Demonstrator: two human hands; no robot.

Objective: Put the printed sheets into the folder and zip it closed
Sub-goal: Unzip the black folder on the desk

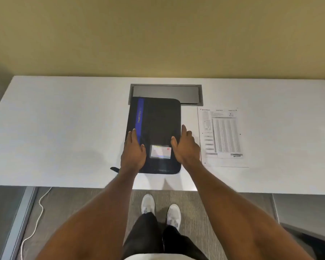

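Both hands lie flat, fingers straight, gripping nothing: left hand (133,153) and right hand (186,147) on the closed black fabric folder (158,124); printed sheets (221,136) lie beside it.

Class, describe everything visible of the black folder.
The folder is black, fabric-looking, with a blue stripe down its left side, a clear card window near the front and a tab at front-left. It lies flat, closed, on the desk, far edge over a grey hatch. The left hand and right hand rest on it.
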